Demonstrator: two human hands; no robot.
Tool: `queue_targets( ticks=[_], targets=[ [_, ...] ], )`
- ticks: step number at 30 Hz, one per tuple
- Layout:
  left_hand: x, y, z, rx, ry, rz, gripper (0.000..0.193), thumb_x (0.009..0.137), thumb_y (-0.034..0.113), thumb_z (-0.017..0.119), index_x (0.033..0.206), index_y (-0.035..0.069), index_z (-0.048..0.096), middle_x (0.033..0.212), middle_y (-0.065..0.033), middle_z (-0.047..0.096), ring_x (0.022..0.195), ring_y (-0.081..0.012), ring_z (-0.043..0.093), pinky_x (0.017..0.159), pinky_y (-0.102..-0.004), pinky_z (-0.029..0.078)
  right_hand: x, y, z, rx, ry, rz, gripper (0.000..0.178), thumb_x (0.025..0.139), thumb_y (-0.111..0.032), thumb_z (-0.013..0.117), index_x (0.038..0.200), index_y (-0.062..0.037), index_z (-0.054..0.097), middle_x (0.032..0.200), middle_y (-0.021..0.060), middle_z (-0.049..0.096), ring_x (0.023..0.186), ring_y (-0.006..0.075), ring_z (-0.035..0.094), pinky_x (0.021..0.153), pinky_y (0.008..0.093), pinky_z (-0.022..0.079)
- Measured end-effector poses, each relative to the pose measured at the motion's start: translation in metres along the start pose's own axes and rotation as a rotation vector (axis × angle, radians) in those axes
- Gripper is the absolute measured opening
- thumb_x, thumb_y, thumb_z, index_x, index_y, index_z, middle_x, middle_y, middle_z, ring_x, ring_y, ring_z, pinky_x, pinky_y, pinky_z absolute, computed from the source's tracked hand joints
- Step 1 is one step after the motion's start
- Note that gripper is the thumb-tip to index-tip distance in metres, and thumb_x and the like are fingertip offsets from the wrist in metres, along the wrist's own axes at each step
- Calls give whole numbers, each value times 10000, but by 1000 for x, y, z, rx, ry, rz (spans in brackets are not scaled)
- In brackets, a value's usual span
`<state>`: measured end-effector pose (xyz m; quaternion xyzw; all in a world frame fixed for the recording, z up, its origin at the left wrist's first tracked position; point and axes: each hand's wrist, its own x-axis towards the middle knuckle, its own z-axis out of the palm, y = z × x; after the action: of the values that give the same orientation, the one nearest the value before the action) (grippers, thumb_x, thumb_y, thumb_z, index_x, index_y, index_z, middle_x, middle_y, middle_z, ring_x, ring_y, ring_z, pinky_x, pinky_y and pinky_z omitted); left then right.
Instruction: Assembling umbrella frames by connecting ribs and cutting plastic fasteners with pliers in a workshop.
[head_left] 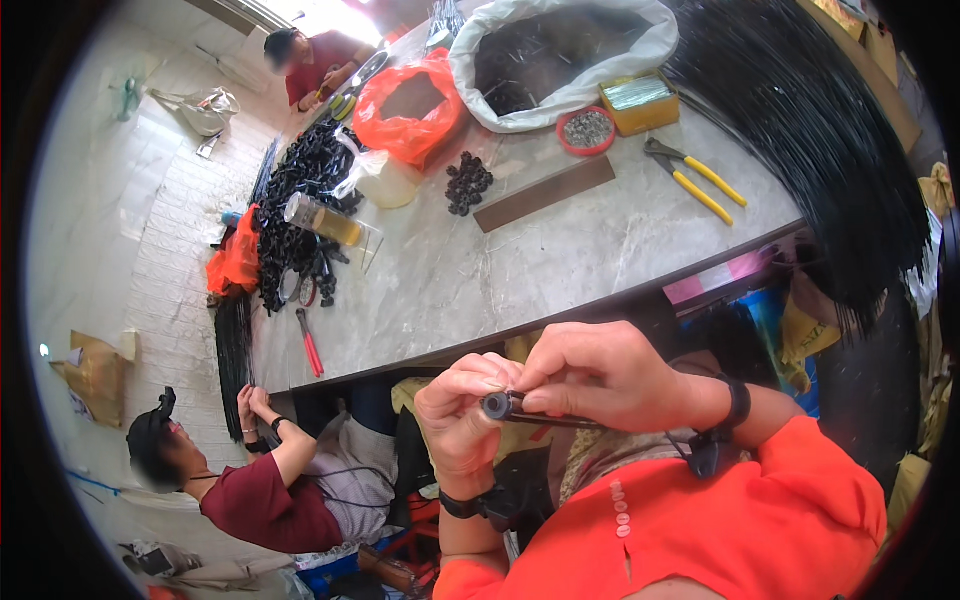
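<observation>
Head view: we see our two hands together, below the near edge of the worktop. Our left hand grasps a black part whose round, hollow end faces up toward us; our right hand pinches the same part just beside it, and a thin black strip runs under its fingers. Beyond, we have yellow-handled pliers near a red dish of small metal pieces, and a brown bar beside a small black pile.
</observation>
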<state>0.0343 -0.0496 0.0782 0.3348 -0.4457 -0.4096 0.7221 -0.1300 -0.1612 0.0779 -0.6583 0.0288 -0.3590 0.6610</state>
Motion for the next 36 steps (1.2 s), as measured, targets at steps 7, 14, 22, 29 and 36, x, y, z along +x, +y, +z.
queue_targets(
  ticks=[7, 14, 22, 29, 36],
  targets=[
    [-3, -3, 4, 10, 14, 29, 225, 807, 60, 782, 998, 3, 678, 954, -128, 659, 872, -257, 614, 806, -448, 495, -4, -3, 10, -211, 154, -323, 230, 775, -12, 799, 973, 16, 687, 860, 127, 655, 675, 203, 650, 581, 278, 514],
    [-6, -3, 18, 95, 75, 93, 227, 813, 53, 771, 999, 36, 642, 867, -93, 598, 799, -220, 547, 731, -364, 454, -5, -8, 13, -301, 185, -394, 211, 778, 6, 786, 952, 28, 669, 853, 138, 653, 671, 215, 651, 562, 288, 515],
    [-5, 2, 15, -13, 47, -3, 224, 793, 53, 788, 969, 38, 651, 857, -91, 603, 822, -216, 552, 761, -349, 456, -5, -8, 7, -66, 49, -152, 185, 782, 24, 788, 917, 14, 662, 846, 98, 641, 722, 181, 641, 594, 273, 494],
    [-9, 3, 12, -56, 27, 7, 179, 817, 35, 761, 973, 11, 678, 885, -116, 638, 814, -236, 595, 774, -401, 484, -3, -5, 6, 42, 8, -118, 163, 780, 22, 792, 886, -1, 671, 856, 96, 647, 759, 172, 638, 623, 273, 493],
    [-7, 8, 10, -77, 0, -46, 204, 798, 25, 773, 982, 8, 687, 873, -130, 630, 810, -238, 580, 770, -388, 474, 1, -4, 0, 125, -92, -17, 130, 804, 13, 778, 880, 2, 673, 870, 92, 655, 786, 161, 642, 645, 264, 494]
  ],
)
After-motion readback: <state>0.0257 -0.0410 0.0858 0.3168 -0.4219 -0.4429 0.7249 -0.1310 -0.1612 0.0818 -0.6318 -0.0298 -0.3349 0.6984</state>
